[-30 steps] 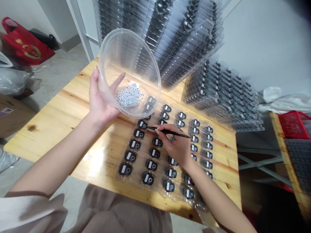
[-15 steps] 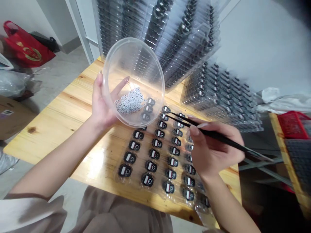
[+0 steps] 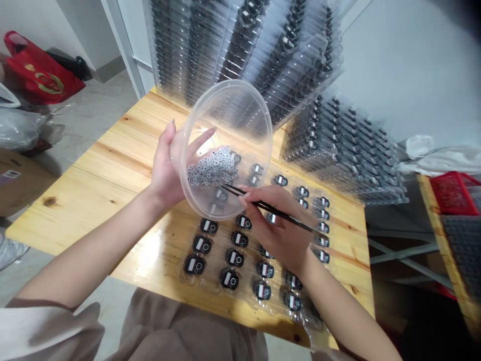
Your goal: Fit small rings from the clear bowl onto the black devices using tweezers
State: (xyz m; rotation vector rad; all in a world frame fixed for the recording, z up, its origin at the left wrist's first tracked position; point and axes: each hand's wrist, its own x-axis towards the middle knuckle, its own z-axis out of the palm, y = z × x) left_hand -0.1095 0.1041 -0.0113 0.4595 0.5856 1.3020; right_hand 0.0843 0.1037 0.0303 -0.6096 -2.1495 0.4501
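My left hand (image 3: 167, 168) holds a clear plastic tub (image 3: 268, 135) tilted, its mouth facing me. Inside lies a heap of small silvery ring-like parts (image 3: 214, 168). My right hand (image 3: 280, 220) grips black tweezers (image 3: 278, 209), whose tips reach into the tub at the lower edge of the heap. Whether a part sits between the tips cannot be made out. Under both hands a clear plastic tray (image 3: 221, 303) lies on the table, with rows of small black housings (image 3: 194, 264) in its pockets. The tub and my right hand hide some of them.
Tall stacked clear trays (image 3: 240, 60) of dark parts stand behind the tub, and a lower stack (image 3: 341, 145) sits to the right. The wooden table (image 3: 93, 185) ends near my lap. A red bag (image 3: 47, 75) is on the left, a red basket (image 3: 453, 193) on the right.
My right hand has moved left from over the tray, bringing the tweezer tips into the tub. The tub has shifted right and slightly down, tilted more.
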